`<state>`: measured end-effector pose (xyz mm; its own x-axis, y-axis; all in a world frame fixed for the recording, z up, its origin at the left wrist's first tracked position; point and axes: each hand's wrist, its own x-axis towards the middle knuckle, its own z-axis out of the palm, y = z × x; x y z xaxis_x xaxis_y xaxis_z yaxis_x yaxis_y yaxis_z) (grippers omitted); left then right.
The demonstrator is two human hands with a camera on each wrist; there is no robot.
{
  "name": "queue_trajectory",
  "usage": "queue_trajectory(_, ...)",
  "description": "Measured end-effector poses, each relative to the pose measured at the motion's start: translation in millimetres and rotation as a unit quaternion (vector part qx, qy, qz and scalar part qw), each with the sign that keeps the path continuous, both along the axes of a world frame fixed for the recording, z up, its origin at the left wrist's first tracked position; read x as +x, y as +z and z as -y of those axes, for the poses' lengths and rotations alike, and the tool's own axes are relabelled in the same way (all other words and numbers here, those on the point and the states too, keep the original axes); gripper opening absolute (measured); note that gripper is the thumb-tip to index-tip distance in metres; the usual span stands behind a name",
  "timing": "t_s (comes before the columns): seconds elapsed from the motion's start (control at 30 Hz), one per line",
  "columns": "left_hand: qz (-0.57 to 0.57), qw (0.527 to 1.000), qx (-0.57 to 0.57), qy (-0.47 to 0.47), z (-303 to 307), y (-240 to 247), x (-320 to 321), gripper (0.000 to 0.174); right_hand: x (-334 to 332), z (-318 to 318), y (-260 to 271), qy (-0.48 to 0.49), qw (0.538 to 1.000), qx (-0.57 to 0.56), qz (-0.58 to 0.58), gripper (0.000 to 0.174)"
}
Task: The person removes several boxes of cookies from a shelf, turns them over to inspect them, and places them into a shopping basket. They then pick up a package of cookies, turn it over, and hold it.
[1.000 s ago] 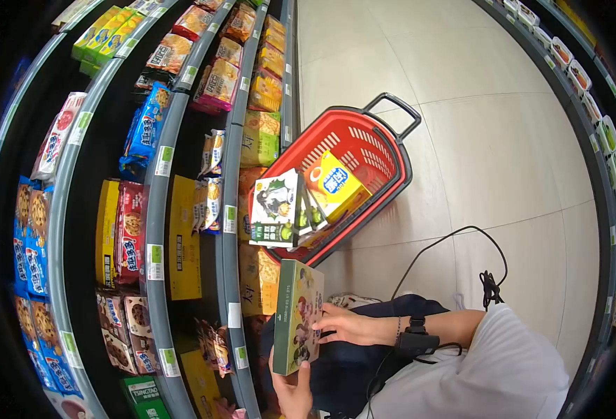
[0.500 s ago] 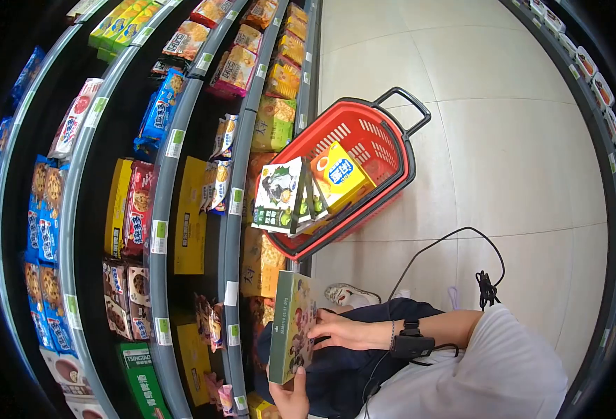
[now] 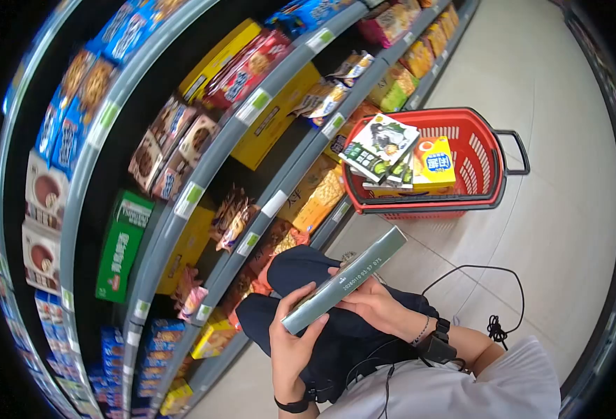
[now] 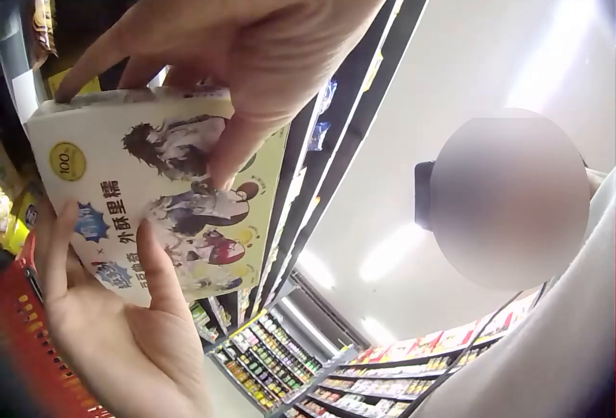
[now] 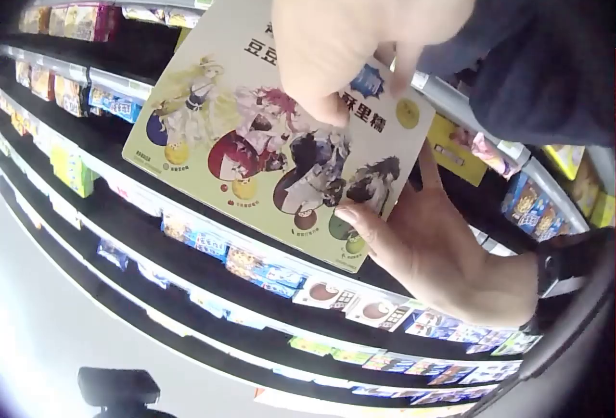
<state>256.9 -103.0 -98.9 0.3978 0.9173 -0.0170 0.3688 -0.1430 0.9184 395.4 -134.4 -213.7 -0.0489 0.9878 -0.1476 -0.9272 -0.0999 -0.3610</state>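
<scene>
A flat box with a green-grey edge [image 3: 346,278] is held between both hands above the lap, its narrow printed side facing up. The left hand [image 3: 295,342] grips its lower left end, fingers on one side and thumb on the other. Against the face nearer the body and the far side rests the right hand [image 3: 378,305], around the box's middle. Cartoon figures and lettering cover the pale front of the box [image 4: 125,158], seen also as the box [image 5: 231,110] in the right wrist view. The left hand [image 4: 260,43] and right hand [image 4: 125,341] both touch it.
Beyond the box a red basket [image 3: 472,203] stands on the tiled floor [image 3: 538,230], holding a yellow box [image 3: 435,165] and white-green packets [image 3: 385,140]. Shelves [image 3: 213,164] of packaged snacks run along the left. A black cable [image 3: 521,293] lies on the floor at right.
The head view has turned, so shelves and basket appear rotated and the basket lies further right. The box has tipped, its narrow edge now facing up; both hands still hold it.
</scene>
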Motion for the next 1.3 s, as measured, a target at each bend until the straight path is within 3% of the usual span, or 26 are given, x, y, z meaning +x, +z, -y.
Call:
queue_trajectory(0.27,0.119,0.993,-0.006,-0.022,-29,7,-40,0.06,-30,-33,22,-0.024,0.998,0.025,0.052,0.064)
queue_trajectory(0.4,0.168,0.986,0.007,-0.011,-58,9,-67,0.064,-49,-63,36,-0.026,0.994,0.064,0.087,0.062)
queue_trajectory(0.5,0.176,0.982,0.048,-0.053,-81,14,-86,0.072,-65,-90,51,-0.034,0.992,0.063,0.108,0.057)
queue_trajectory(0.57,0.222,0.967,0.129,0.0,-92,26,-89,0.089,-72,-109,58,-0.018,0.987,0.05,0.15,0.055)
queue_trajectory(0.6,0.211,0.973,0.088,0.02,-96,11,-90,0.104,-73,-119,56,-0.019,0.994,0.048,0.101,0.054)
queue_trajectory(0.63,0.217,0.971,0.093,0.03,-99,10,-92,0.104,-73,-128,54,-0.021,0.997,0.045,0.053,0.053)
queue_trajectory(0.7,0.332,0.937,-0.072,0.085,-107,11,-99,0.092,-70,-143,59,-0.014,0.999,0.031,0.013,0.054)
queue_trajectory(0.73,0.415,0.902,-0.111,0.049,-112,6,-105,0.074,-68,-148,61,-0.011,1.0,0.023,0.012,0.054)
queue_trajectory(0.77,0.419,0.9,-0.11,0.056,-116,8,-111,0.074,-65,-153,65,-0.003,1.0,0.011,0.018,0.054)
queue_trajectory(0.83,0.408,0.881,-0.237,0.007,-123,15,-120,0.075,-59,-162,73,0.008,0.999,-0.009,0.044,0.054)
queue_trajectory(0.87,0.45,0.853,-0.262,0.031,-125,18,-120,0.084,-57,-166,75,0.013,0.998,-0.02,0.054,0.055)
queue_trajectory(0.97,0.446,0.877,-0.177,0.028,-133,24,-121,0.086,-52,-175,82,0.025,0.994,-0.049,0.092,0.055)
queue_trajectory(1.13,0.481,0.861,-0.157,0.054,-138,6,-139,0.091,-43,-181,97,0.035,0.979,-0.071,0.189,0.057)
queue_trajectory(1.2,0.477,0.863,-0.156,0.064,-141,2,-148,0.089,-36,-186,96,0.038,0.981,-0.021,0.191,0.057)
queue_trajectory(1.23,0.471,0.865,-0.161,0.064,-142,0,-152,0.088,-28,-187,88,0.059,0.99,0.045,0.12,0.054)
queue_trajectory(1.3,0.459,0.875,-0.138,0.073,-142,-8,-155,0.085,-24,-192,82,0.052,0.947,0.092,0.304,0.05)
